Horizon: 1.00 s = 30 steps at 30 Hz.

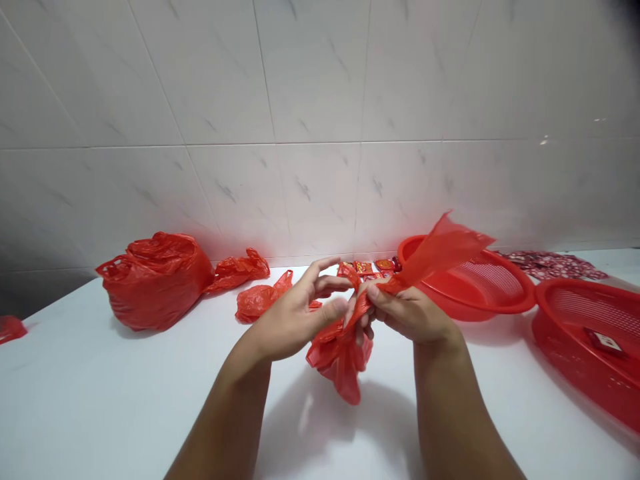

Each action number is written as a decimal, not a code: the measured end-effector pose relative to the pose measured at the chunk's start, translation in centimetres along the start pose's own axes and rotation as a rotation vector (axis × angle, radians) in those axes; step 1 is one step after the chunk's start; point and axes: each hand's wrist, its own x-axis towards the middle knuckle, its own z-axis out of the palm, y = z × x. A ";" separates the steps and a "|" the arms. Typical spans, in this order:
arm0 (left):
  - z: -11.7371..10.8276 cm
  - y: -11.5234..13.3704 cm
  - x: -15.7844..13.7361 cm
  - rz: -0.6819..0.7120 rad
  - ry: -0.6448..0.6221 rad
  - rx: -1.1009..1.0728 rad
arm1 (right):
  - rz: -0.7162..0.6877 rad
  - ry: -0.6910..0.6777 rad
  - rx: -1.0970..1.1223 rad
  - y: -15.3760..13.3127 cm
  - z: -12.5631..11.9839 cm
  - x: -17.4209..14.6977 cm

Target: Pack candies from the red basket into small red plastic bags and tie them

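A twisted red bag hangs above the surface, short of its back edge, clamped by fingers of the right hand, those of the left hand apart; hard pulling could tear its film.

Tiled indoor work area; kitchen or small packing room, can't tell which.
Marble-look tiled wall at 12 o'clock, white desk up against it; red plastic colander at 3, second red basket at 4, bulky red bag at 9, small printed packets beside the colander.
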 end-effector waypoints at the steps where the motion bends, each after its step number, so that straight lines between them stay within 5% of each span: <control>1: 0.4 0.0 -0.1 -0.023 -0.032 -0.018 | -0.039 0.029 0.016 0.0 0.0 0.0; 7: 3.1 1.2 0.1 -0.108 -0.098 0.056 | -0.159 0.173 -0.038 -1.0 0.9 -0.2; 13: 3.3 1.8 0.3 -0.089 -0.184 0.130 | -0.239 0.285 -0.138 -2.2 1.1 -0.7; 21: 4.5 1.9 -0.6 -0.116 -0.076 0.203 | -0.265 0.440 -0.086 -2.5 0.9 -0.4; 26: 2.4 0.7 -6.2 -0.221 0.065 0.226 | -0.152 0.320 -0.161 -2.2 -0.3 -1.4; 30: -1.8 -2.1 -15.9 -0.462 0.401 0.137 | -0.065 0.345 -0.396 -2.8 -1.3 -3.7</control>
